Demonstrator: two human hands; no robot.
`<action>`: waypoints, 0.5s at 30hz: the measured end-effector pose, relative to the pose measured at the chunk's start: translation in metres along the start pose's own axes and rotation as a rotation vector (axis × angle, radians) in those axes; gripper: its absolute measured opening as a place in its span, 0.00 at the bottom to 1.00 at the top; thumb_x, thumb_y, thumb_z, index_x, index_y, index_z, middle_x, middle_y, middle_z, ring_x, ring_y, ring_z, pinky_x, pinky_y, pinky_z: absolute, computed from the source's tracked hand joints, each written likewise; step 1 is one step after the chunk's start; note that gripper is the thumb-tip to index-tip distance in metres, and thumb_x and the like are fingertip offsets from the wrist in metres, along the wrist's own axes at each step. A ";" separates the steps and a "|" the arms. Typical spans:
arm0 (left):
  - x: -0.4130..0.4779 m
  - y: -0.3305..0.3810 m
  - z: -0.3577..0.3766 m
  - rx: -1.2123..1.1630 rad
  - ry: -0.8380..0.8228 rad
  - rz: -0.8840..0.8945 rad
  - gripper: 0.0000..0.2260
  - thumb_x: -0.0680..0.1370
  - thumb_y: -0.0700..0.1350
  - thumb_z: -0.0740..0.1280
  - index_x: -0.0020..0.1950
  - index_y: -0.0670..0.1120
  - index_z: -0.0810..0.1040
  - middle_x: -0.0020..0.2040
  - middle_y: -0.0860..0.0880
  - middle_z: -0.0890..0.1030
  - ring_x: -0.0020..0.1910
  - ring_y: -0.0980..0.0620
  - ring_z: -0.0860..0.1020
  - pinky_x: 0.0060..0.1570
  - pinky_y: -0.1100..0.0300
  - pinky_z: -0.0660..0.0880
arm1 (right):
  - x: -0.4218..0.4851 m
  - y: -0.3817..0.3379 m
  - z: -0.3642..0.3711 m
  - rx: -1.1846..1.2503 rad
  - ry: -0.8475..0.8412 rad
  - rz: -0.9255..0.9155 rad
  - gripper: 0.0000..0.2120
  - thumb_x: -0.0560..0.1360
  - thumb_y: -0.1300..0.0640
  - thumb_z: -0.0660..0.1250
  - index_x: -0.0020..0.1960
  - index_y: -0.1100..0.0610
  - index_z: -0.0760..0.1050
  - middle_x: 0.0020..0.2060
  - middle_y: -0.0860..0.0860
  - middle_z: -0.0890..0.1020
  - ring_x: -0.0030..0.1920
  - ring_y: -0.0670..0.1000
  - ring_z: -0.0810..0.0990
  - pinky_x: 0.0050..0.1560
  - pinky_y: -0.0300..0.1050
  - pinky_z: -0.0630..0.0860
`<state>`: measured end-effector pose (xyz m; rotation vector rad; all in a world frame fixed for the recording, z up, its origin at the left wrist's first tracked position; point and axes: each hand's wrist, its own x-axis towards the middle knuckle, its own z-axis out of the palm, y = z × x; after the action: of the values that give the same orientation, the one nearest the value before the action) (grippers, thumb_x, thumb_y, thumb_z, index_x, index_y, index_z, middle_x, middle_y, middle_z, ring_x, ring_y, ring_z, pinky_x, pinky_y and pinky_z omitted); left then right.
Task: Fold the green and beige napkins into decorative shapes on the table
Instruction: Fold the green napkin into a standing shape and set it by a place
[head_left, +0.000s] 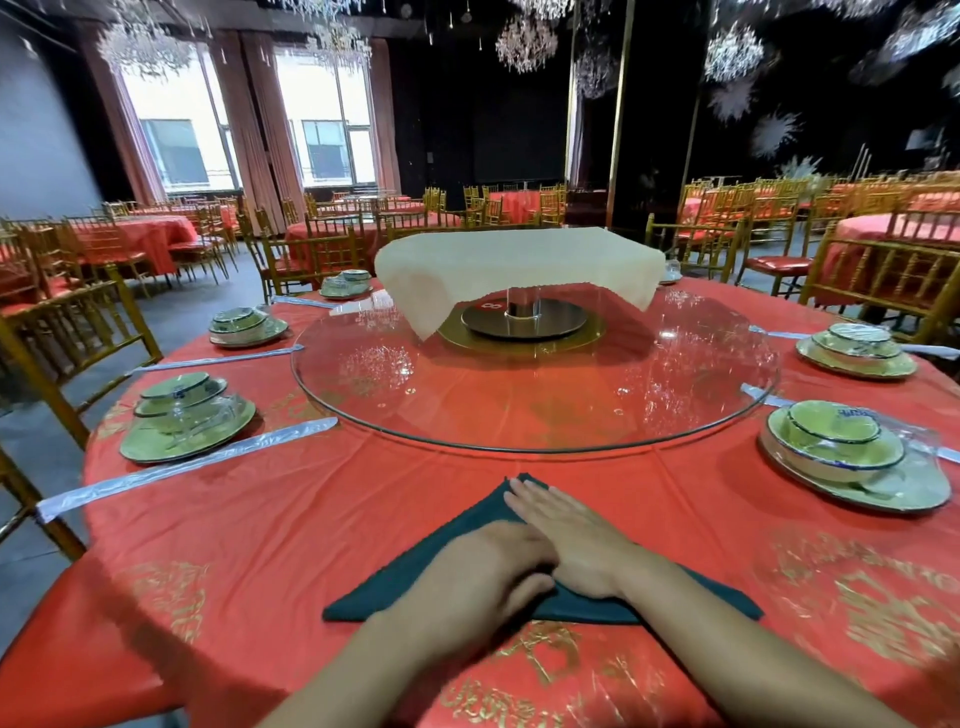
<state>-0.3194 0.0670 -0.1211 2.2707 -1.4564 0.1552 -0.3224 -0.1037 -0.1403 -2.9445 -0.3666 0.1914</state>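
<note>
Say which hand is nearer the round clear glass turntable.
Right. Right hand lies flat, fingertips at the dark green cloth napkin's far tip, short of the turntable; left hand sits farther back, mid-napkin.

Dark green napkin (395, 582), beige napkin (519, 260), red tablecloth (260, 519) with gold pattern, green plates (156, 441)

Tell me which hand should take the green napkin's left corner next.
Probably left. The left hand lies nearer that corner of the green napkin, while the right hand rests flat over its middle.
</note>
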 end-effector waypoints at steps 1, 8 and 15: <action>0.004 0.004 0.007 -0.035 0.022 -0.029 0.14 0.76 0.53 0.59 0.55 0.47 0.76 0.54 0.50 0.78 0.54 0.53 0.72 0.56 0.56 0.69 | 0.000 0.001 -0.002 0.030 -0.003 -0.013 0.34 0.79 0.58 0.56 0.76 0.57 0.38 0.74 0.48 0.37 0.74 0.44 0.38 0.73 0.39 0.34; 0.007 -0.003 0.017 -0.087 -0.004 -0.100 0.18 0.77 0.51 0.63 0.67 0.52 0.66 0.64 0.55 0.71 0.62 0.57 0.69 0.61 0.63 0.66 | -0.023 0.012 -0.023 0.281 0.145 -0.001 0.24 0.82 0.59 0.51 0.76 0.55 0.49 0.76 0.49 0.50 0.75 0.44 0.47 0.69 0.32 0.40; 0.043 0.008 0.034 0.388 -0.032 -0.147 0.20 0.76 0.60 0.50 0.45 0.52 0.78 0.38 0.52 0.76 0.36 0.52 0.76 0.34 0.60 0.70 | -0.054 0.033 0.001 -0.021 0.232 0.111 0.53 0.58 0.29 0.19 0.76 0.52 0.45 0.76 0.48 0.46 0.72 0.41 0.37 0.69 0.36 0.32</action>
<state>-0.3118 0.0140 -0.1355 2.6891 -1.3622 0.3869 -0.3668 -0.1482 -0.1419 -2.9661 -0.1740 -0.1411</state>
